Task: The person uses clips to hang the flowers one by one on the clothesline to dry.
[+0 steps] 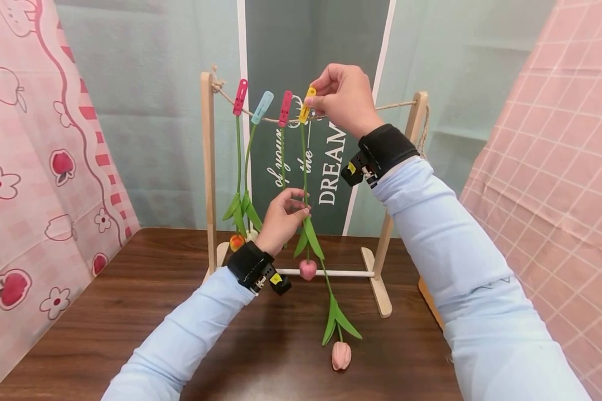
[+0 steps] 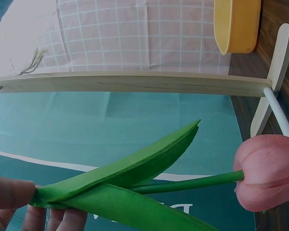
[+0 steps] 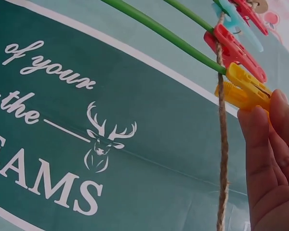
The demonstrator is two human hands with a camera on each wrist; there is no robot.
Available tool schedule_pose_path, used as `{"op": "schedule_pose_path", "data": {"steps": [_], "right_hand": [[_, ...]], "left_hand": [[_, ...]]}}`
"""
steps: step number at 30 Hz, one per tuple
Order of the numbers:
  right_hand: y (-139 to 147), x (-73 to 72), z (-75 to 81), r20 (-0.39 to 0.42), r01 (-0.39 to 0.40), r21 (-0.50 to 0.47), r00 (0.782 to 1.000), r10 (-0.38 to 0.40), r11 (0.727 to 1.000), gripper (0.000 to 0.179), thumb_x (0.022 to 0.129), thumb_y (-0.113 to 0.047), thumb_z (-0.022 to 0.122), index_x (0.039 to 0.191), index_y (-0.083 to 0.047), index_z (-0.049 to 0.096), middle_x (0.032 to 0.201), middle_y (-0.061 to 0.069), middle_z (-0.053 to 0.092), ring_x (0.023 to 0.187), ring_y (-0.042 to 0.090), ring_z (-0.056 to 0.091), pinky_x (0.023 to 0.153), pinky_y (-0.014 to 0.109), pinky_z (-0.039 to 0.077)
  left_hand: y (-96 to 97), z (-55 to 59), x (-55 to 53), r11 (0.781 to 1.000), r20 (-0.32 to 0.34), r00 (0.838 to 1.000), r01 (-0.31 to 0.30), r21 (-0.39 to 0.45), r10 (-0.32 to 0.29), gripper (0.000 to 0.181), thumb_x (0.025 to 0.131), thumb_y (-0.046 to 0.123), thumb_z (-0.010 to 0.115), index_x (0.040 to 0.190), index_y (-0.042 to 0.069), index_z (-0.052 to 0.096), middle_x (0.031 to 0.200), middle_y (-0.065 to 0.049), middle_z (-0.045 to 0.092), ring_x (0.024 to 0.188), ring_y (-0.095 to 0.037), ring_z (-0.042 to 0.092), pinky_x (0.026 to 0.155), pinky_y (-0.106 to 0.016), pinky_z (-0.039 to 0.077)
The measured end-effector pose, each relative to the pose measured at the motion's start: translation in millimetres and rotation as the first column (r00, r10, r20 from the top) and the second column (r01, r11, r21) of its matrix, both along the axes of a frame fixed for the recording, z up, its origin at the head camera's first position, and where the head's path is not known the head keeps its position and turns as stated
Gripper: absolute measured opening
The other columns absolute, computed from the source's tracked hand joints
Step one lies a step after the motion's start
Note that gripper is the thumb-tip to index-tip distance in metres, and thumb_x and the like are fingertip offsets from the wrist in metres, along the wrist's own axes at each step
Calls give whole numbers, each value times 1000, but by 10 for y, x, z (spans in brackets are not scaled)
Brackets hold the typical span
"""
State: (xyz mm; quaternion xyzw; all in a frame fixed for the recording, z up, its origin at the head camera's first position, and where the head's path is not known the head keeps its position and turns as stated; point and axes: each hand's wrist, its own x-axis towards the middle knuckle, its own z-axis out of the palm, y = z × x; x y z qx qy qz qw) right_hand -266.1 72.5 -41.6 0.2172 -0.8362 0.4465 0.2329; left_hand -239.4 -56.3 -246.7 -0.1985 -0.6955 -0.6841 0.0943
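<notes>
My right hand [image 1: 348, 97] pinches a yellow clothespin [image 3: 248, 86] on the twine line. At the pin's jaws is the top of a green tulip stem [image 3: 183, 45]. Lower down, my left hand [image 1: 283, 218] pinches that stem at the base of its leaves [image 2: 130, 163], between thumb and fingers. The pink tulip head [image 2: 267, 173] hangs below, blossom downward. To the left, a red clothespin [image 1: 285, 108], a light blue clothespin [image 1: 263, 107] and another red clothespin [image 1: 240, 97] hold stems on the twine [image 3: 223, 159]. An orange tulip [image 1: 237, 241] hangs at the left; the left hand partly hides its neighbours.
The twine spans two wooden posts [image 1: 208, 172] joined low down by a white rod [image 1: 348, 273]. A pale pink tulip [image 1: 341, 356] lies on the brown table [image 1: 261, 345] in front. A yellow-orange container [image 2: 238, 26] stands beyond the right post. Pink cloth [image 1: 557, 184] hangs on both sides.
</notes>
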Motion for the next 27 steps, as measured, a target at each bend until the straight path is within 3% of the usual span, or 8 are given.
{"op": "schedule_pose_path", "data": {"steps": [15, 22, 27], "right_hand": [[-25, -25, -55, 53, 2, 38, 999, -4, 999, 17, 86, -11, 74, 98, -2, 66, 90, 8, 68, 80, 21, 67, 74, 26, 55], [-22, -19, -45, 105, 13, 30, 994, -16, 999, 24, 87, -12, 74, 106, -1, 64, 94, 9, 67, 83, 21, 68, 77, 27, 55], [-29, -12, -43, 139, 12, 35, 990, -17, 999, 31, 88, -13, 73, 114, 0, 61, 99, 10, 66, 85, 19, 68, 76, 25, 55]], "left_hand": [[5, 7, 0, 1000, 4, 1000, -9, -2, 9, 29, 93, -6, 59, 120, 3, 58, 103, -25, 61, 89, -28, 63, 70, -39, 52], [8, 2, -3, 1000, 8, 1000, -18, 9, 18, 28, 92, -7, 60, 119, 3, 59, 96, -16, 61, 89, -27, 63, 76, -52, 52], [5, 0, -8, 1000, 6, 1000, -15, 6, 14, 29, 92, -7, 60, 119, 3, 58, 95, -15, 61, 88, -26, 63, 74, -47, 52]]}}
